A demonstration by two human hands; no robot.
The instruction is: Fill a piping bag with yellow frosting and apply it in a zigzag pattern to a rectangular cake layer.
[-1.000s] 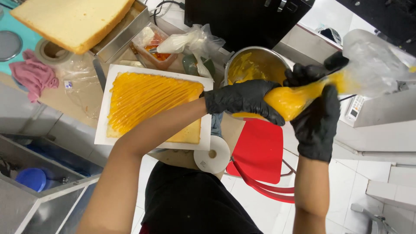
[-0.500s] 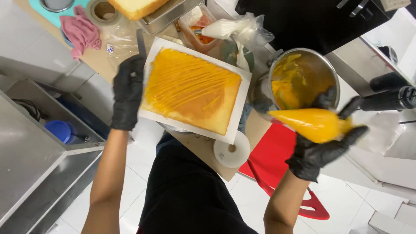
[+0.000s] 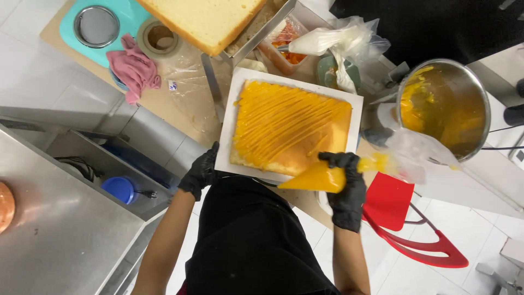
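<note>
A rectangular sponge cake (image 3: 289, 128), striped with yellow cream, lies on a white board (image 3: 232, 104). My right hand (image 3: 345, 188), in a black glove, is closed around a piping bag (image 3: 322, 177) full of yellow cream. The bag's tip points at the cake's near edge. My left hand (image 3: 201, 172), also gloved, grips the near left corner of the white board. A steel pot (image 3: 445, 106) smeared with yellow cream stands to the right of the cake.
A second plain sponge slab (image 3: 204, 19) rests in a metal frame at the top. A pink cloth (image 3: 134, 71), a tape roll (image 3: 158, 37) and a teal tray (image 3: 117, 24) lie at top left. A red stool (image 3: 406, 218) stands at lower right, a steel counter (image 3: 60, 229) at left.
My right hand has brought the piping bag from beside the pot down to the cake's near edge. My left hand slid from the board's left side to its near corner.
</note>
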